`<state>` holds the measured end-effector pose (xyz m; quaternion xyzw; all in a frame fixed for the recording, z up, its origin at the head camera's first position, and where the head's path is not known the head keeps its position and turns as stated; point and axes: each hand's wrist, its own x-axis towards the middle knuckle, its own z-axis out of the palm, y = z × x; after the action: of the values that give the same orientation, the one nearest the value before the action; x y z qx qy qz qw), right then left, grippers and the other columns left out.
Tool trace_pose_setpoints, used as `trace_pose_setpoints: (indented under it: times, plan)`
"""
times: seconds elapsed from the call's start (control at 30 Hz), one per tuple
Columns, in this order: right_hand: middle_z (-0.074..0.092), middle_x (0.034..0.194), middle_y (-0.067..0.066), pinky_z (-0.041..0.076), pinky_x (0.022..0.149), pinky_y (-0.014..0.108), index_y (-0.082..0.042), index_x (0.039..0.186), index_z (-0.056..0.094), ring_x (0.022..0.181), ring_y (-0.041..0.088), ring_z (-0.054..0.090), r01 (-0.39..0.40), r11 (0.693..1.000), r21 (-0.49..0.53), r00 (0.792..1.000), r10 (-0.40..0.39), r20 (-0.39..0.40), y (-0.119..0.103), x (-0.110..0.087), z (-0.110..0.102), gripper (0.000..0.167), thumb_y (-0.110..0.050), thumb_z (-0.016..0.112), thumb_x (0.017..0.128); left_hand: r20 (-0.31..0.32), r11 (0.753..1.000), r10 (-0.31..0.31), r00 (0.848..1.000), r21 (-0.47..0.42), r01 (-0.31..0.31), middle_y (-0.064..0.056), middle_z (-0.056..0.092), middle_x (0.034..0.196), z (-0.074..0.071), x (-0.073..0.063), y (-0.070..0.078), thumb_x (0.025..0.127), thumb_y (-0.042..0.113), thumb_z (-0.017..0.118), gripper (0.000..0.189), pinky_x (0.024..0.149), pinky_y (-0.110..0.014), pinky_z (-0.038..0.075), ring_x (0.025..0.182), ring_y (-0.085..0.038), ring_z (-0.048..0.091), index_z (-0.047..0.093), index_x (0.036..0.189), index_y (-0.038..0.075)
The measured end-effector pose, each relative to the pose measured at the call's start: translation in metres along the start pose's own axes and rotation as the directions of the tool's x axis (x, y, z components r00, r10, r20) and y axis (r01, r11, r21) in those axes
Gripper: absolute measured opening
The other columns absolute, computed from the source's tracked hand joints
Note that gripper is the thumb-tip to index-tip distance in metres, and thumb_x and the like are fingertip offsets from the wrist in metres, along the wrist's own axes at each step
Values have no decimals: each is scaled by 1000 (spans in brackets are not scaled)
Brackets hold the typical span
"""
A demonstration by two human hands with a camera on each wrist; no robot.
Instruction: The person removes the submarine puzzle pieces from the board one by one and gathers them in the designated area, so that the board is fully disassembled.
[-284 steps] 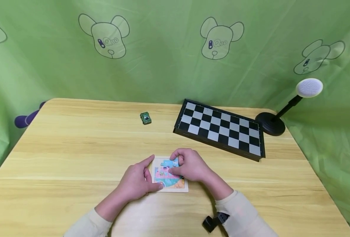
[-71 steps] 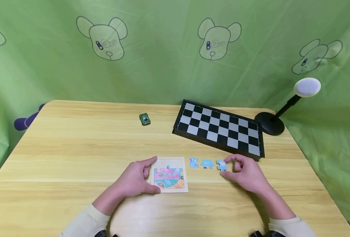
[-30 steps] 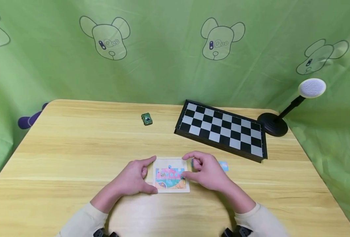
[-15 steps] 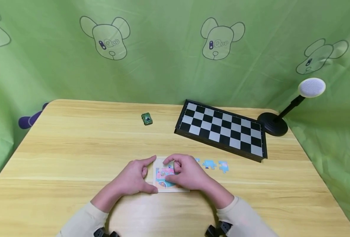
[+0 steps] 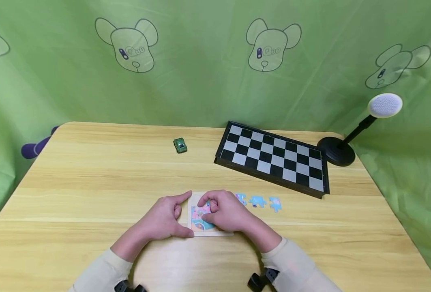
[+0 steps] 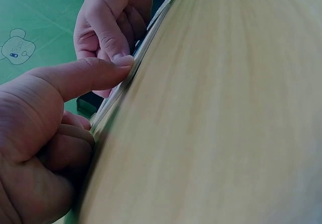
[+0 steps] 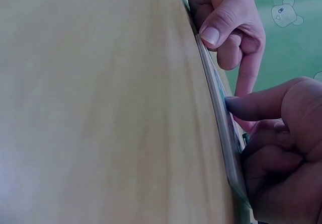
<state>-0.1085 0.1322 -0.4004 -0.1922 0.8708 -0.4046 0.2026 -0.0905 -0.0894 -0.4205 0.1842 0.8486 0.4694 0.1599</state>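
A small jigsaw tray [image 5: 215, 234] with a pale frame lies in front of me, its lower part filled with pink and teal pieces. My left hand [image 5: 164, 217] holds its left side, index finger at the far corner and thumb at the near one. Over the tray, my right hand [image 5: 227, 211] has curled thumb and index finger at two sides of a pink puzzle piece [image 5: 204, 209], hiding the tray's right half. In the right wrist view the right thumb [image 7: 251, 105] touches the puzzle's surface. Three blue puzzle pieces [image 5: 258, 201] lie in a row right of the tray.
A black-and-white checkered board [image 5: 271, 158] lies at the back right, close to the black base of a lamp [image 5: 335, 151]. Towards the back stands a small green toy car [image 5: 180, 145]. Green curtain [image 5: 200, 61] hangs behind the wooden table [image 5: 91, 178].
My right hand has left the loose blue pieces on the right and moved left over the tray. Top-row pieces seen earlier in the tray now lie outside it. The left hand stays at the tray.
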Motion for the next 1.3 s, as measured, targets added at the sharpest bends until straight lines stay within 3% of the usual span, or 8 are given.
trace_pose_setpoints:
  times: [0.43,0.77,1.03,1.3]
  plan:
    - [39,56,-2,34,54,29,-19,97,65,51,14,41,3,999,44,1000,-2,-12,0,-1,3,23,-2,76,85,14,1000,-24,1000,-13,25,10,27,51,0,0,2,58,23,96,109,44,-24,26,46,-7,22,42,150,-1]
    - [33,57,-3,39,65,30,-18,103,72,51,14,37,11,997,70,1000,-10,-17,1,-3,1,26,-2,78,83,11,1000,-21,1000,-19,22,10,27,51,0,-1,3,58,21,96,109,44,-23,26,45,-7,22,42,150,-2]
    - [37,53,-3,34,53,30,-20,100,70,46,13,38,9,1000,1,1000,-9,6,8,1,2,25,-15,84,80,8,1000,-20,1000,-23,20,9,27,52,1,-1,3,59,20,96,108,44,-24,26,46,-7,22,42,149,-2]
    - [37,53,-4,34,52,30,-19,98,69,46,13,38,3,1000,11,1000,-3,-16,2,-4,0,23,-18,85,80,5,1000,-25,1000,-14,25,9,27,52,1,-1,3,59,21,96,109,45,-24,26,46,-7,22,41,150,-2]
